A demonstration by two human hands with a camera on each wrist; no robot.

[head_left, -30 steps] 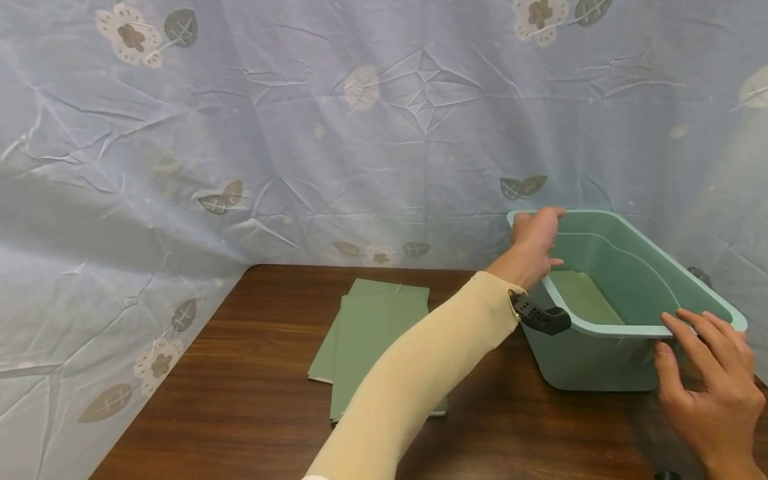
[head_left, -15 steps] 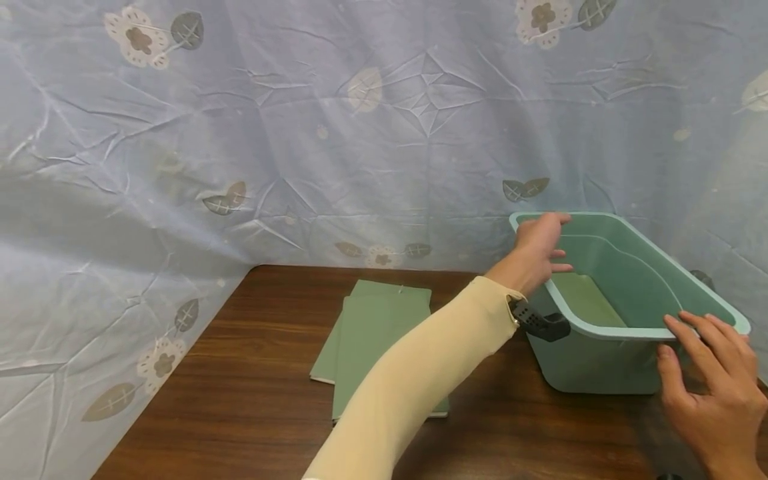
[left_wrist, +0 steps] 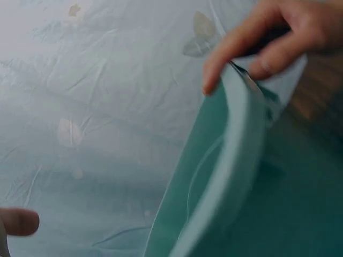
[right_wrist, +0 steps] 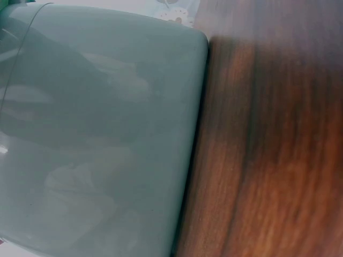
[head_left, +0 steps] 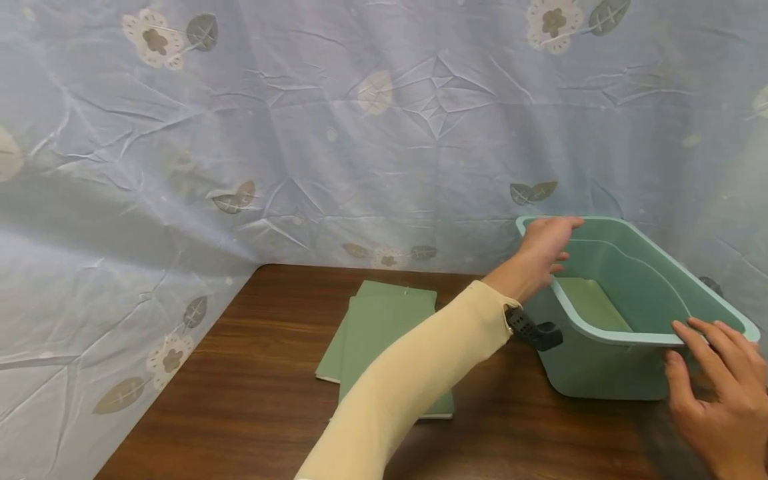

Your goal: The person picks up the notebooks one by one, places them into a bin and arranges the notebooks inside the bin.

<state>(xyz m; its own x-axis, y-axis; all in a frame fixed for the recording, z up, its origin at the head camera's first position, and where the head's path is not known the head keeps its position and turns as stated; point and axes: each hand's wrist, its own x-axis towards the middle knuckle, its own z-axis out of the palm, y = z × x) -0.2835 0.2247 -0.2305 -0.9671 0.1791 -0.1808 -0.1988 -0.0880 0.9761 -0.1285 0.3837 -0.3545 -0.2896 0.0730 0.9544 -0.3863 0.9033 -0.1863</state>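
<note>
A green plastic bin (head_left: 606,373) with a pale rim stands at the right of the table. Flat on its floor lies a light green piece (head_left: 591,303), likely a notebook like those outside. My left hand (head_left: 543,247) hovers at the bin's left rim, fingers loosely extended over the inside and holding nothing visible. In the left wrist view its thumb (left_wrist: 19,221) shows apart from the rim. My right hand (head_left: 723,393) holds the near right corner of the rim, fingers over the top and thumb outside. A green notebook (head_left: 375,320) lies on another notebook (head_left: 330,360), partly hidden by my left sleeve.
The brown wooden table (head_left: 240,373) bears everything. Behind it hangs a creased, pale flowered cloth (head_left: 390,167), close to the bin's back. A black strap (head_left: 534,330) sits at my left wrist.
The view has shifted slightly, so the scene sits a little further right. My left hand has moved slightly further over the bin. The right hand stays on the rim; the notebooks lie still.
</note>
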